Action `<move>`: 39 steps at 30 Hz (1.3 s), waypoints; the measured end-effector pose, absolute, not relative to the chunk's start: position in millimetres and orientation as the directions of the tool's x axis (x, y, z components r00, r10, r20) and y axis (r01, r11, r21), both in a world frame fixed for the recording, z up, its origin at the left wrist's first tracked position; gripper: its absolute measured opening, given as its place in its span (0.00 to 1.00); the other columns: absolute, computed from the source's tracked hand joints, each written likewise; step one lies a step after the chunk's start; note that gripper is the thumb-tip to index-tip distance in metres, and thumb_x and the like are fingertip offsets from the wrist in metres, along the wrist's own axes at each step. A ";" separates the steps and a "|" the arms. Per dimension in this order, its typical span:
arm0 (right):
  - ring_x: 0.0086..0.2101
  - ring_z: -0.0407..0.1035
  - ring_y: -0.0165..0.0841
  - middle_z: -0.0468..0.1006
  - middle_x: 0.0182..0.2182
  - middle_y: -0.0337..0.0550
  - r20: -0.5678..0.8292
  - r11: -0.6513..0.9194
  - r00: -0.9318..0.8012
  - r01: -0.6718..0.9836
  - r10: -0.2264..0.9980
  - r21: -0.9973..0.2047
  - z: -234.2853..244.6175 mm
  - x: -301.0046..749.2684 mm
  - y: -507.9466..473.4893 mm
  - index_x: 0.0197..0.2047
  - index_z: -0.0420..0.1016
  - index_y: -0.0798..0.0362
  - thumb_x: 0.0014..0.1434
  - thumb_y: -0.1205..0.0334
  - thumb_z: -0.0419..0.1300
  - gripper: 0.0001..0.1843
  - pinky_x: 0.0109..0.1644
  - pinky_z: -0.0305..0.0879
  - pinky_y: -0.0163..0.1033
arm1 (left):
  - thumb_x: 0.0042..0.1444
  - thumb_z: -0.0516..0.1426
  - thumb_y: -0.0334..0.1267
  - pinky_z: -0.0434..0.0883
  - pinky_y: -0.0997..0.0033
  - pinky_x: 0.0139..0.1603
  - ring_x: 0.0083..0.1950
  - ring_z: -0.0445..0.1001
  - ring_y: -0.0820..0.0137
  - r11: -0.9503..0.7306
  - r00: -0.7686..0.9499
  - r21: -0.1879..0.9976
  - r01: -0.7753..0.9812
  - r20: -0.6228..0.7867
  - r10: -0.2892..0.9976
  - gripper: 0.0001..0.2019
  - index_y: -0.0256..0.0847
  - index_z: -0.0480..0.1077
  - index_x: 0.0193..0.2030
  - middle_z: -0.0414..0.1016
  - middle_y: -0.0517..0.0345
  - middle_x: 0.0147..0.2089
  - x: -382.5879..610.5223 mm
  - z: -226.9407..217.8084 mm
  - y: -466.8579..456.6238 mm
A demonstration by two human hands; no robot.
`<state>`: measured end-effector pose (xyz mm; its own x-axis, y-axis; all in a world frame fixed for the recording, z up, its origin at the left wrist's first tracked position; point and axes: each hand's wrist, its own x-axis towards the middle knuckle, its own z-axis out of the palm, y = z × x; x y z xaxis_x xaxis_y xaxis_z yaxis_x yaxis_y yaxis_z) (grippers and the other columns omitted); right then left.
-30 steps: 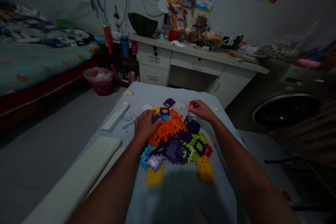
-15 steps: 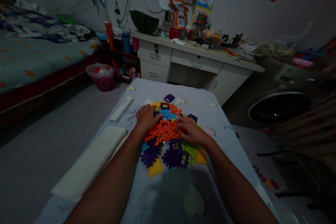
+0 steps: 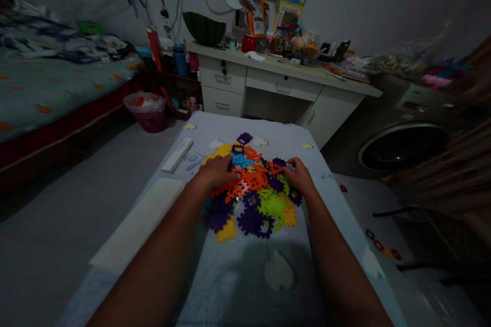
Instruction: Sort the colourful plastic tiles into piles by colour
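Note:
A heap of flat, notched plastic pieces [image 3: 257, 194] in orange, purple, green, yellow and blue lies on a table covered with a pale blue cloth [image 3: 245, 276]. My left hand [image 3: 217, 173] lies flat on the left side of the heap, fingers stretched over orange pieces. At the heap's right edge, my right hand [image 3: 301, 176] curls its fingers against purple and green pieces; whether it holds one I cannot make out.
A white flat box [image 3: 177, 154] and a long white board [image 3: 138, 222] lie along the table's left edge. Beyond the table stand a cluttered white desk [image 3: 280, 82], a pink bin [image 3: 148, 112], a bed [image 3: 46, 92] at left and a washing machine [image 3: 406, 138] at right.
My right hand has shifted from the middle of the heap to its right edge. The heap has been pushed about and its pieces rearranged. The camera has tilted slightly.

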<state>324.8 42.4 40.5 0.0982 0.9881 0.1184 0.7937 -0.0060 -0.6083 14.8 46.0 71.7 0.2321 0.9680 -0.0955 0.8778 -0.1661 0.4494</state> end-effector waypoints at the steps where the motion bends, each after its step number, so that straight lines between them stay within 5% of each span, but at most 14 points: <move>1: 0.49 0.70 0.42 0.76 0.47 0.51 0.079 -0.055 0.130 0.790 0.988 -0.611 38.7 322.3 42.2 0.52 0.68 0.53 0.55 0.53 0.59 0.22 0.54 0.65 0.47 | 0.46 0.61 0.57 0.69 0.55 0.55 0.55 0.73 0.51 -0.167 0.242 0.456 0.874 -0.110 0.964 0.29 0.48 0.71 0.54 0.76 0.47 0.53 12.3 69.5 41.6; 4: 0.53 0.69 0.47 0.73 0.54 0.58 -0.026 -0.092 0.096 0.788 0.995 -0.608 37.1 311.4 39.3 0.63 0.60 0.55 0.55 0.45 0.61 0.38 0.57 0.64 0.51 | 0.42 0.62 0.61 0.67 0.52 0.58 0.62 0.68 0.46 -0.151 0.236 0.455 0.877 -0.135 0.962 0.41 0.46 0.66 0.62 0.68 0.41 0.63 7.2 62.2 20.0; 9: 0.55 0.69 0.46 0.72 0.57 0.53 -0.015 0.048 -0.085 0.695 0.996 -0.718 40.1 286.9 31.4 0.64 0.61 0.50 0.51 0.41 0.66 0.42 0.62 0.62 0.53 | 0.38 0.65 0.61 0.59 0.40 0.64 0.72 0.50 0.39 -0.136 0.213 0.387 0.912 -0.164 0.963 0.56 0.48 0.49 0.73 0.47 0.37 0.75 18.6 49.6 -19.2; 15: 0.57 0.67 0.45 0.69 0.60 0.51 -0.039 0.091 -0.238 0.511 0.971 -0.854 36.8 270.2 24.8 0.68 0.55 0.49 0.46 0.43 0.71 0.51 0.64 0.60 0.54 | 0.41 0.66 0.54 0.59 0.41 0.63 0.71 0.52 0.42 -0.144 0.171 0.428 0.892 -0.024 0.985 0.55 0.47 0.46 0.74 0.50 0.39 0.74 42.2 37.1 -21.5; 25: 0.52 0.70 0.40 0.73 0.53 0.45 0.050 0.126 -0.424 0.153 0.904 -0.980 39.5 263.6 19.3 0.61 0.61 0.48 0.46 0.50 0.72 0.42 0.59 0.66 0.46 | 0.44 0.63 0.40 0.61 0.53 0.66 0.65 0.64 0.53 -0.355 0.324 0.715 0.603 0.187 0.927 0.41 0.39 0.57 0.67 0.65 0.43 0.65 54.7 42.9 8.2; 32: 0.42 0.74 0.36 0.78 0.43 0.41 0.157 0.178 -0.206 0.091 0.966 -0.980 35.6 269.2 27.4 0.49 0.69 0.48 0.49 0.50 0.68 0.26 0.50 0.71 0.43 | 0.48 0.63 0.45 0.71 0.60 0.56 0.52 0.76 0.63 -0.185 0.218 0.957 0.222 0.136 0.966 0.26 0.42 0.63 0.53 0.77 0.54 0.52 46.9 51.7 23.8; 39: 0.42 0.74 0.38 0.80 0.40 0.42 0.210 0.209 -0.027 0.266 0.977 -0.941 37.0 282.0 29.4 0.44 0.73 0.50 0.51 0.55 0.62 0.17 0.52 0.69 0.44 | 0.42 0.66 0.46 0.65 0.56 0.63 0.62 0.69 0.58 -0.184 0.120 0.875 0.449 0.145 0.982 0.39 0.45 0.60 0.62 0.69 0.51 0.62 20.6 49.2 43.2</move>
